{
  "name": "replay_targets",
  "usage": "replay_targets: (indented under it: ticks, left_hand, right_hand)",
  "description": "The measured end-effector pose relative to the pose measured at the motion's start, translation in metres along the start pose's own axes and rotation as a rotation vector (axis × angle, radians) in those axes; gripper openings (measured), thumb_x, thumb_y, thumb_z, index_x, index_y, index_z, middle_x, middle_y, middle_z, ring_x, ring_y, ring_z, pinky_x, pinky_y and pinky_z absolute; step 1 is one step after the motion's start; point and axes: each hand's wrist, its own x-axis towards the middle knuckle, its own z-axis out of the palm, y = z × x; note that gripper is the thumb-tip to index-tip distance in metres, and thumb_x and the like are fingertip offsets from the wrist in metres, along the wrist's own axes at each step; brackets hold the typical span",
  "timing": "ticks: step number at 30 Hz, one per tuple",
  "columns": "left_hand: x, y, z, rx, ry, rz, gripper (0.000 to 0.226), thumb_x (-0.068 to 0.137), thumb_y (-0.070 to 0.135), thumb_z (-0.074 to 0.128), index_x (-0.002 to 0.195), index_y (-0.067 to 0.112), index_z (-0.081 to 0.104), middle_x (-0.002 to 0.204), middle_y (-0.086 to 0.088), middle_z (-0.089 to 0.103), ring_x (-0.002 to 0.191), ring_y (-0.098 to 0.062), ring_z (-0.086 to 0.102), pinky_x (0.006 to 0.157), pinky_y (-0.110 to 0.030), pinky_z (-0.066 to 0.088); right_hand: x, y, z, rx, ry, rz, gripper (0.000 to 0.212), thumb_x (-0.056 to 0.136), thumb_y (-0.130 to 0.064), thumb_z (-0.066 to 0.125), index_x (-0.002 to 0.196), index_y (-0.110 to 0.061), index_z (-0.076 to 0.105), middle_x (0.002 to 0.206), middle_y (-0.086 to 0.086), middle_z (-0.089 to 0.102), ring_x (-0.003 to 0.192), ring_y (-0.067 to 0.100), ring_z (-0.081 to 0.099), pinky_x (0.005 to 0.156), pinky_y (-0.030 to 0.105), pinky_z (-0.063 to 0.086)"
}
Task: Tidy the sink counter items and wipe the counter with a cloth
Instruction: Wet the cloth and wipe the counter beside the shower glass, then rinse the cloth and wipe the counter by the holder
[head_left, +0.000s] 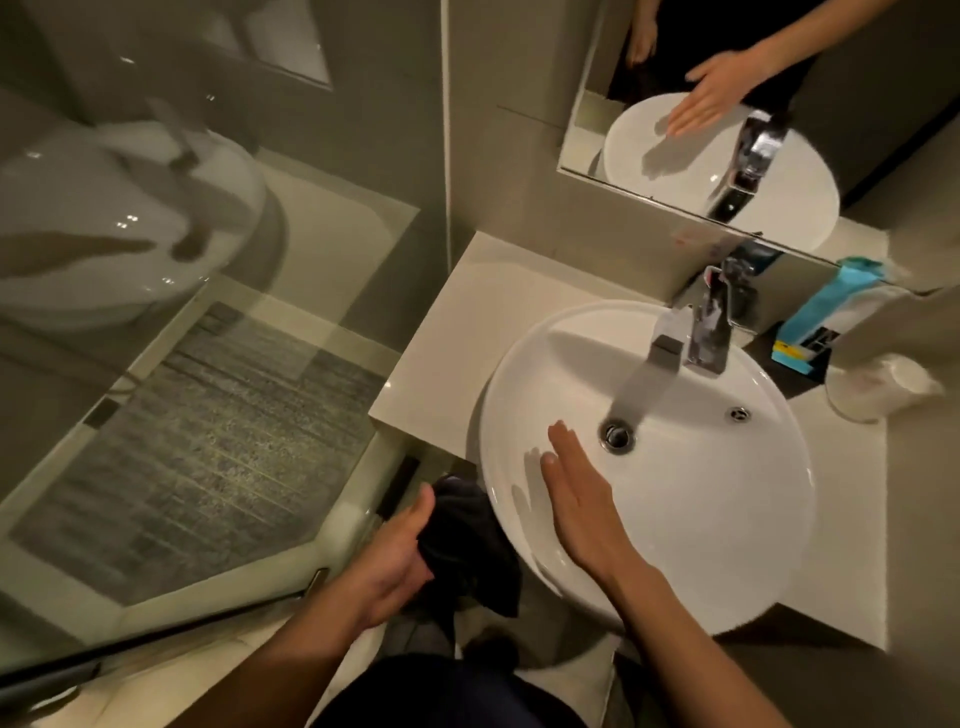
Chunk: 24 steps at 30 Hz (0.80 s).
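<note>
Your left hand (395, 556) is closed around a dark cloth (467, 540), off the counter's (441, 332) front edge beside the basin (727, 519); the cloth hangs lengthwise down from the grip. Your right hand (582, 499) lies flat and open over the basin's front-left side, fingers pointing toward the tap (696, 332), holding nothing.

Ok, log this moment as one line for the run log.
left hand: holding dark cloth below counter edge | right hand: open, flat over basin | tap: off | counter: not being wiped
</note>
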Motion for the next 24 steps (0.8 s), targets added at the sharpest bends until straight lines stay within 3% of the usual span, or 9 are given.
replay_targets:
  ticks: [3,5,7,9,11,14,18,22,24]
  left_hand:
    - [-0.044,0.001,0.017,-0.258,-0.113,-0.043,0.066,0.100,0.058,0.038,0.137,0.010,0.064,0.143,-0.019,0.061,0.130,-0.034,0.061,0.111,-0.051,0.041]
    - [-0.068,0.006,0.035,-0.306,-0.196,-0.050,0.070,0.100,0.061,0.036,0.134,0.009,0.067,0.146,-0.020,0.058,0.134,-0.036,0.058,0.120,-0.052,0.031]
    - [-0.082,0.009,0.059,-0.285,-0.288,-0.058,0.073,0.101,0.064,0.033,0.134,0.009,0.067,0.148,-0.020,0.056,0.137,-0.036,0.055,0.122,-0.052,0.027]
    - [-0.088,0.010,0.087,-0.224,-0.380,-0.064,0.072,0.100,0.065,0.032,0.133,0.013,0.068,0.148,-0.018,0.057,0.138,-0.034,0.053,0.122,-0.050,0.028]
    - [-0.089,0.012,0.119,-0.174,-0.455,-0.078,0.069,0.100,0.066,0.035,0.132,0.016,0.069,0.149,-0.017,0.057,0.139,-0.034,0.053,0.121,-0.049,0.030]
    - [-0.085,0.010,0.162,-0.111,-0.545,-0.100,0.063,0.095,0.062,0.052,0.133,0.015,0.069,0.151,-0.017,0.054,0.141,-0.035,0.050,0.121,-0.050,0.033]
    - [-0.070,0.000,0.205,0.061,-0.715,-0.086,0.054,0.075,0.025,0.089,0.124,0.006,0.073,0.138,-0.023,0.064,0.126,-0.037,0.064,0.105,-0.050,0.053]
    - [-0.045,-0.001,0.245,0.263,-0.793,-0.115,0.048,0.092,-0.003,0.061,0.140,-0.003,0.055,0.143,-0.031,0.056,0.130,-0.045,0.058,0.104,-0.052,0.052]
    - [-0.028,0.000,0.263,0.317,-0.800,-0.142,0.054,0.092,-0.009,0.056,0.145,-0.005,0.048,0.144,-0.033,0.053,0.132,-0.047,0.055,0.107,-0.053,0.050]
  right_hand:
    - [-0.055,0.006,-0.016,0.166,-0.024,0.133,0.048,0.107,-0.049,0.034,0.151,-0.034,0.045,0.156,-0.016,0.042,0.145,0.004,0.037,0.122,0.027,0.022]
    - [-0.081,0.009,-0.026,0.209,-0.062,0.223,0.044,0.103,-0.057,0.035,0.135,-0.041,0.060,0.148,-0.011,0.055,0.139,0.010,0.048,0.121,0.037,0.032]
    - [-0.099,0.005,-0.040,0.469,-0.092,0.316,0.050,0.094,-0.070,0.041,0.109,-0.039,0.077,0.125,-0.008,0.073,0.122,0.013,0.064,0.109,0.039,0.046]
    - [-0.116,-0.002,-0.057,0.817,-0.140,0.395,0.052,0.092,-0.066,0.047,0.091,-0.026,0.081,0.100,-0.005,0.080,0.101,0.014,0.073,0.090,0.033,0.052]
    - [-0.131,-0.004,-0.072,1.081,-0.134,0.378,0.044,0.082,-0.058,0.065,0.097,-0.019,0.080,0.098,0.005,0.081,0.096,0.023,0.075,0.082,0.036,0.055]
    - [-0.151,0.001,-0.092,1.333,-0.047,0.237,0.071,0.057,-0.050,0.094,0.112,-0.008,0.078,0.119,0.018,0.074,0.105,0.032,0.074,0.079,0.039,0.062]
    - [-0.167,0.018,-0.126,1.181,0.160,0.178,0.040,0.094,-0.023,0.064,0.128,-0.001,0.065,0.129,0.023,0.068,0.119,0.035,0.067,0.105,0.049,0.052]
    - [-0.174,0.039,-0.152,1.176,0.287,0.168,0.037,0.098,-0.017,0.061,0.131,0.000,0.062,0.128,0.024,0.068,0.119,0.039,0.067,0.100,0.050,0.055]
    - [-0.172,0.047,-0.162,1.217,0.357,0.181,0.035,0.099,-0.015,0.059,0.132,-0.001,0.061,0.128,0.024,0.068,0.119,0.040,0.066,0.102,0.054,0.053]
